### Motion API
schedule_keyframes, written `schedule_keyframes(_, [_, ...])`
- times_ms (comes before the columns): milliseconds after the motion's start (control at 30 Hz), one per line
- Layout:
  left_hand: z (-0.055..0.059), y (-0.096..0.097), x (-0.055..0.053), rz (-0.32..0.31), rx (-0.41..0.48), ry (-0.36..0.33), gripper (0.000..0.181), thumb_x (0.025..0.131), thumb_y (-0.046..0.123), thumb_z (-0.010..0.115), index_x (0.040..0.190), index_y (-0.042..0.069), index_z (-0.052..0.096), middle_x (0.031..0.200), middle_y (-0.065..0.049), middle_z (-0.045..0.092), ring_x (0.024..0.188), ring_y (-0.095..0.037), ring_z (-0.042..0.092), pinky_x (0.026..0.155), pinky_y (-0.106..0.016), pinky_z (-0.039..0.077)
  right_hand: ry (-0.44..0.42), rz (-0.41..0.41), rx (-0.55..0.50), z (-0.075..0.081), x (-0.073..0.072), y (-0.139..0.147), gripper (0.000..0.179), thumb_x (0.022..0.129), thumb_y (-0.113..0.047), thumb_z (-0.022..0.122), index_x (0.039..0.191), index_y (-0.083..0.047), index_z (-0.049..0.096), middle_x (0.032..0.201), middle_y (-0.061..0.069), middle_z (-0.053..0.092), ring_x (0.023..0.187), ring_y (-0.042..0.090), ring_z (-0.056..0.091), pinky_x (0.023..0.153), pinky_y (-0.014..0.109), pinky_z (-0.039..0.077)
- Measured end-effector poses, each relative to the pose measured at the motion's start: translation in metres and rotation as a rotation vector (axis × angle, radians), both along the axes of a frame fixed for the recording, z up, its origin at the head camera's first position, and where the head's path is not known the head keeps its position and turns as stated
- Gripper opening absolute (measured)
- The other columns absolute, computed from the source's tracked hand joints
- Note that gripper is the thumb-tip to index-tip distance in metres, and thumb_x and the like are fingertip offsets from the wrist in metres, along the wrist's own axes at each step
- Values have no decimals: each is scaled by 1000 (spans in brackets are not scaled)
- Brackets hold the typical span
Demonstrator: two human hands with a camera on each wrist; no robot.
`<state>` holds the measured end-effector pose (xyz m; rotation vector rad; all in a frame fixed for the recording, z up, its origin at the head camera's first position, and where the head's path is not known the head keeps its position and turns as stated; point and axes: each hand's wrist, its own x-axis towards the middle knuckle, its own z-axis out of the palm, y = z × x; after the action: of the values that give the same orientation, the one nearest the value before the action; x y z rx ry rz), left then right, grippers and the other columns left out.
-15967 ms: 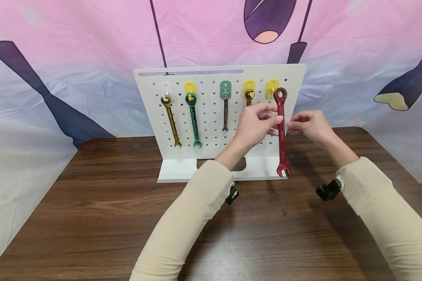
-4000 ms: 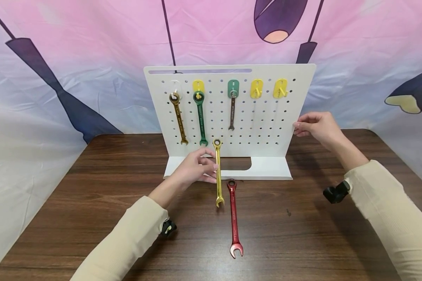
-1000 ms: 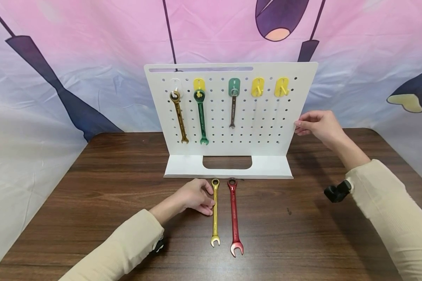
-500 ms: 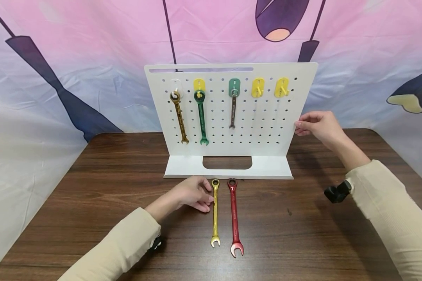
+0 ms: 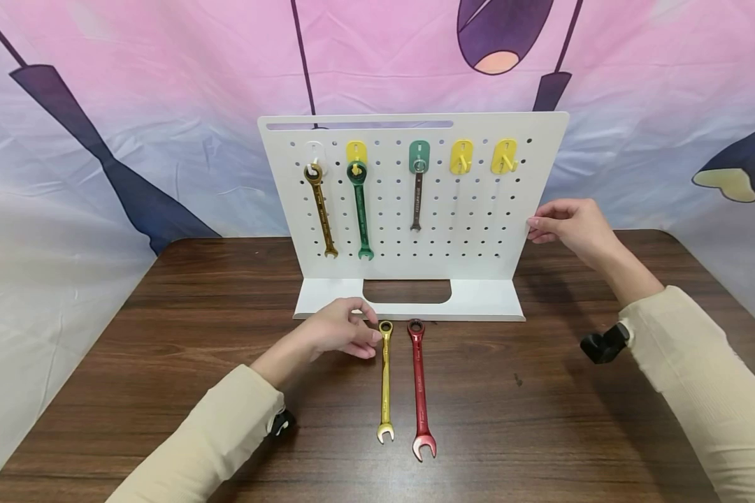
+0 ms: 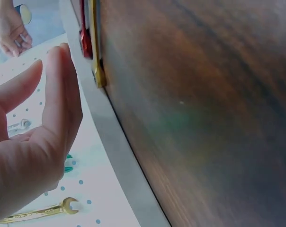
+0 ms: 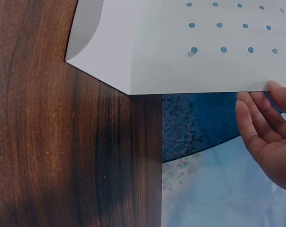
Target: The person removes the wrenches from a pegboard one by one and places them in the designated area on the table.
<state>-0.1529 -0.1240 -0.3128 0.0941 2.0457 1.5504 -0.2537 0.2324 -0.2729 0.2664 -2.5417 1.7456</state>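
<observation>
My left hand (image 5: 342, 328) is beside the ring end of a yellow-gold combination wrench (image 5: 386, 384) lying on the table. In the left wrist view, thumb and fingers are apart with nothing between them. To the right of the gold wrench lies a red combination wrench (image 5: 419, 384), roughly parallel. With thumb and fingertips my right hand (image 5: 572, 227) pinches the right edge of a white pegboard (image 5: 491, 300), as the right wrist view also shows. On its hooks hang a bronze wrench (image 5: 321, 213), a green wrench (image 5: 361, 213) and a small dark silver wrench (image 5: 418, 199).
Two yellow hooks (image 5: 461, 157) at the board's right side carry nothing. The board stands upright on the brown wooden table (image 5: 163, 391), its base just behind the two lying wrenches. A printed cloth backdrop (image 5: 163, 105) hangs behind the table.
The red wrench, then the gold one, came off the right hooks and now lie on the table. My left hand has let go of the gold wrench and shifted toward the board.
</observation>
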Motion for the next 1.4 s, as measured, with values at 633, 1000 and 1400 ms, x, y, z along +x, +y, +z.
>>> schedule_keyframes(633, [12,8,-16,34,10,125,26,88,-1,57,109,-10,45,87,-19,60,83,-30,62,75,-37,56,8,5,-14,-2,0,0,14,85,-4,64,89,10,62,72,2,66,67,17,65,64,29,57])
schedule_keyframes(1000, [22,17,-27,73,23,133,25,89,0,56,111,-8,46,107,-28,56,100,-40,56,81,-39,54,2,9,-7,-2,-1,1,17,86,-6,63,91,10,62,73,2,66,68,17,65,67,32,57])
schedule_keyframes(1400, [32,18,-38,93,-5,163,33,90,2,55,119,-7,44,105,-24,55,101,-39,56,83,-40,53,1,8,-8,-2,-2,1,17,85,-6,64,91,10,61,73,2,67,68,17,65,66,32,57])
